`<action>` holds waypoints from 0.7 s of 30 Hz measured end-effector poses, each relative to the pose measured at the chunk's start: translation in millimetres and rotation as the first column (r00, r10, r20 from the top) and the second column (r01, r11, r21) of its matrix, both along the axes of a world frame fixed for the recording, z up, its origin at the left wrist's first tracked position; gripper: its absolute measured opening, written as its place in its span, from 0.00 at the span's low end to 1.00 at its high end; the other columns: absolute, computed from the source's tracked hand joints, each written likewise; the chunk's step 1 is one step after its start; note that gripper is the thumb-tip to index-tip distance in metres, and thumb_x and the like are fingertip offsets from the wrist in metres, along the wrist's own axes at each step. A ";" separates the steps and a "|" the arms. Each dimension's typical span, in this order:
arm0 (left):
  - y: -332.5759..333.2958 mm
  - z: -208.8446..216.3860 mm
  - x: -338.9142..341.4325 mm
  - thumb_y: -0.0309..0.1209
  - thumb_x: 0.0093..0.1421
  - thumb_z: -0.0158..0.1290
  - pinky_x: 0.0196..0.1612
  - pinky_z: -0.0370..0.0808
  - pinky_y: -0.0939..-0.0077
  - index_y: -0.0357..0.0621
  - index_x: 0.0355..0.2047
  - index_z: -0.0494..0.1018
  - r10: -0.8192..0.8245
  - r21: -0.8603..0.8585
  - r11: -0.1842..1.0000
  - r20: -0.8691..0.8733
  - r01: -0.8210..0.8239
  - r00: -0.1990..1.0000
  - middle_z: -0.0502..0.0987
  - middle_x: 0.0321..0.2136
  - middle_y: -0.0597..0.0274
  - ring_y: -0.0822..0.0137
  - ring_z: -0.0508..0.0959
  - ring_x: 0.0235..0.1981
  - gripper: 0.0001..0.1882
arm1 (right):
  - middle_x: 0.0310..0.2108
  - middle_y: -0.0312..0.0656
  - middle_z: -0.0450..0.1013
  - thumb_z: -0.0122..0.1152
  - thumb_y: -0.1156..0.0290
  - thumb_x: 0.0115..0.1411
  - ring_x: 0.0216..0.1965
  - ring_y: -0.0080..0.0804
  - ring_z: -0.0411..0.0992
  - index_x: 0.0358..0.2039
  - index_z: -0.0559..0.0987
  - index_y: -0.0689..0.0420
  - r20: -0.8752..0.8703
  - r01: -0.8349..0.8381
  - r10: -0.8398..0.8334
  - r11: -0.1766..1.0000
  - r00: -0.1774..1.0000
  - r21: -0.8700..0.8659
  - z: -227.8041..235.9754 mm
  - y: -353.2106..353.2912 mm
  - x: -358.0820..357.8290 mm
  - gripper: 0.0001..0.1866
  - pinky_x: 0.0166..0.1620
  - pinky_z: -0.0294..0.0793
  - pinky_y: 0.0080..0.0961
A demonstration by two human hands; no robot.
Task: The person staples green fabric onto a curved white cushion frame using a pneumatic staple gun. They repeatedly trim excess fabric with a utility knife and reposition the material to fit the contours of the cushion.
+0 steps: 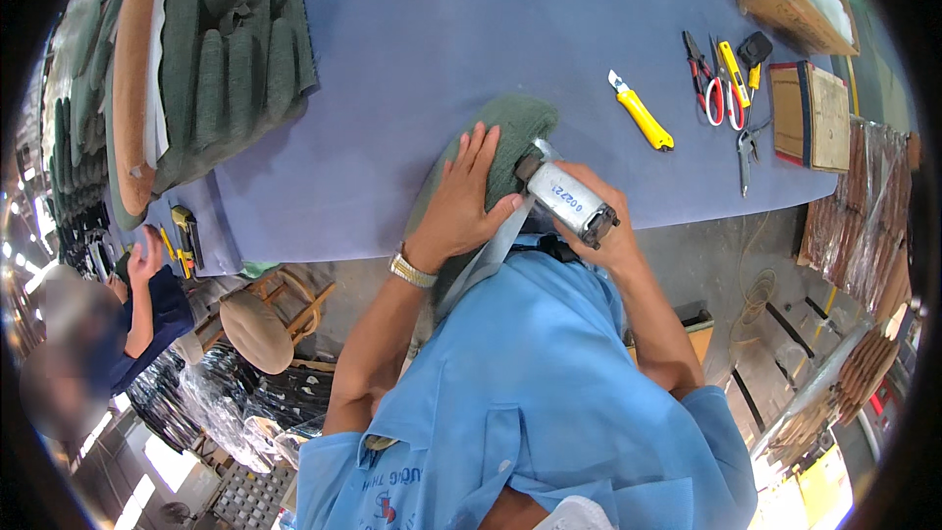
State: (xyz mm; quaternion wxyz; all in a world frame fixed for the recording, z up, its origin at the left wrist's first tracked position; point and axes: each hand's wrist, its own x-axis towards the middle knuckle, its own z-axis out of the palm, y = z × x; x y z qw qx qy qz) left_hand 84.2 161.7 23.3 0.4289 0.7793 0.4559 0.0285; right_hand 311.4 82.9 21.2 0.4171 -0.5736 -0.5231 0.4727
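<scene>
A green upholstered cushion (510, 142) at the table edge, metal stapler (569, 201) against it.

Left hand (461, 198) flat on green cushion (510, 132); right hand (603, 226) grips metal stapler (567, 198) at blue table (471, 49) edge.

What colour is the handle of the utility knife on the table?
Yellow; the utility knife shows best in the head view.

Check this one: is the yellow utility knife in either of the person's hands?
No. The yellow utility knife lies alone on the blue table, while the right hand grips a grey tool and the left hand presses the green cushion.
</scene>
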 end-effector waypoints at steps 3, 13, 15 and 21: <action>-7.2 -1.5 7.1 0.39 0.66 0.59 0.74 0.57 0.48 0.37 0.76 0.44 0.047 0.096 0.995 -0.064 -0.040 0.997 0.51 0.74 0.33 0.37 0.53 0.75 0.48 | 0.51 0.49 0.81 0.70 0.77 0.49 0.51 0.45 0.82 0.59 0.78 0.57 0.015 0.016 -0.016 1.000 1.000 -0.022 -0.5 0.1 -3.1 0.32 0.53 0.79 0.32; -3.7 10.2 11.6 0.33 0.63 0.60 0.71 0.63 0.54 0.32 0.75 0.47 0.078 0.107 0.992 -0.150 -0.062 0.986 0.56 0.72 0.34 0.38 0.58 0.73 0.47 | 0.55 0.53 0.80 0.72 0.74 0.49 0.55 0.47 0.80 0.61 0.78 0.58 0.005 -0.021 0.021 0.996 1.000 -0.090 4.2 -6.1 -2.6 0.34 0.57 0.78 0.33; -4.0 11.0 10.9 0.32 0.62 0.60 0.71 0.63 0.54 0.32 0.75 0.47 0.077 0.107 0.992 -0.144 -0.062 0.987 0.56 0.73 0.35 0.38 0.58 0.73 0.47 | 0.55 0.53 0.79 0.72 0.73 0.49 0.55 0.47 0.80 0.61 0.78 0.57 -0.009 -0.018 0.018 0.997 1.000 -0.078 1.8 -6.0 -3.2 0.34 0.57 0.78 0.33; -6.9 6.4 14.5 0.29 0.60 0.61 0.71 0.64 0.53 0.33 0.75 0.46 0.092 0.122 0.990 -0.136 -0.075 0.986 0.56 0.73 0.36 0.39 0.58 0.74 0.49 | 0.55 0.49 0.79 0.71 0.74 0.50 0.54 0.45 0.81 0.61 0.78 0.57 0.020 -0.089 0.095 0.976 0.995 -0.196 16.0 8.2 -0.3 0.34 0.56 0.78 0.32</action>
